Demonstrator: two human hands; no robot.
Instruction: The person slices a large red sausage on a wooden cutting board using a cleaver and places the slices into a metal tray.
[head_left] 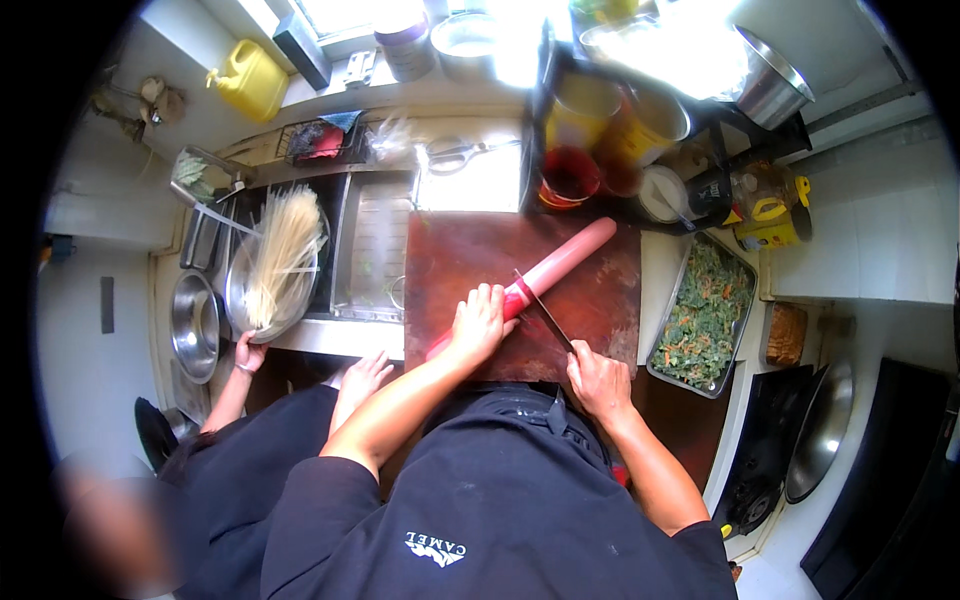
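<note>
A long pink sausage (568, 258) lies slantwise across a reddish-brown cutting board (450, 250). Its far part is paler, while the near part under my hand looks bright red, like casing. My left hand (482, 322) presses on the near part, with its fingers wrapped over the top. In my right hand (600, 380) is the handle of a knife (545, 318), gripped near the board's front edge. The thin blade reaches up and left to the sausage and touches it just beyond my left fingers. Whether the blade has cut in, I cannot tell.
At left a co-worker's hand (250, 352) holds a bowl (240, 290) of pale noodles (285, 255) beside the sink (372, 245). A metal tray (712, 388) of chopped greens stands right of the board. Scissors (452, 157) and a red container (568, 178) are behind it.
</note>
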